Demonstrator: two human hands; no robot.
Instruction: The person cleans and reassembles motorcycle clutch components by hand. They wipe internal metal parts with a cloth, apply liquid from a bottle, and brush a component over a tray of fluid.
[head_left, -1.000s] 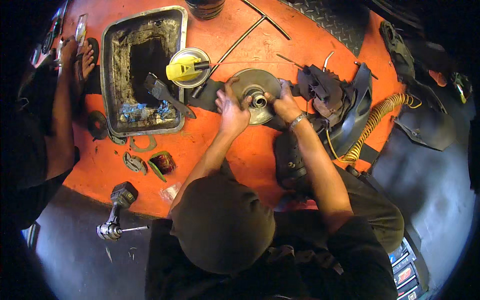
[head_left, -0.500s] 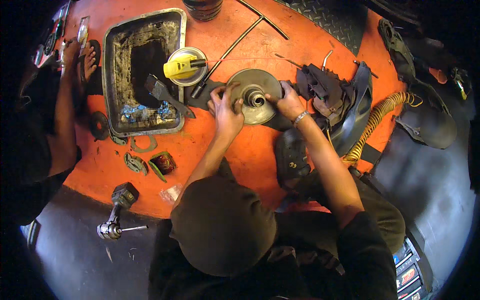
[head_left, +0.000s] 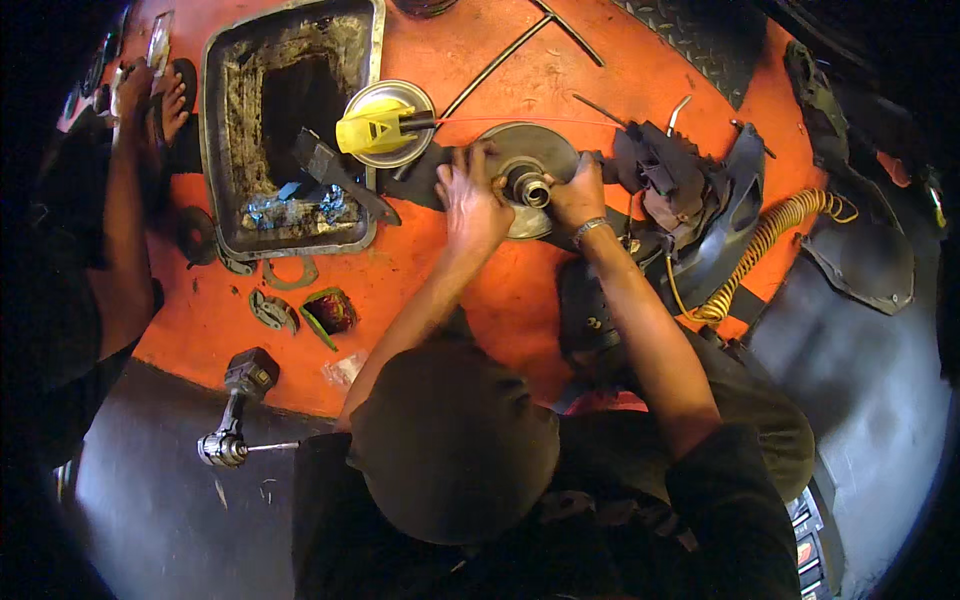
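Observation:
A round grey metal pulley (head_left: 552, 148) with a raised ringed hub (head_left: 533, 188) is between my two hands over the orange surface. It leans so that the hub end faces me. My left hand (head_left: 474, 205) grips the pulley's left side, fingers bent over the disc and thumb near the hub. On the right side, my right hand (head_left: 580, 198) holds the pulley with its thumb close to the hub; its other fingers are partly hidden. A spray can (head_left: 385, 155) with a yellow nozzle and a thin red straw stands just left of the pulley, the straw passing behind it.
Left lies a dirty metal tray (head_left: 212, 222) with a brush (head_left: 345, 182) across its edge. A T-handle wrench (head_left: 495, 70) lies beyond. Dark cloths (head_left: 668, 185) and a yellow coiled hose (head_left: 765, 247) are right. A cordless impact wrench (head_left: 238, 405) lies lower left. Another person's hand (head_left: 133, 92) is far left.
The pulley has tilted, its hub now turned more toward me. My right hand has shifted closer around the hub, and my left fingers have moved on the disc. The whole view has shifted slightly.

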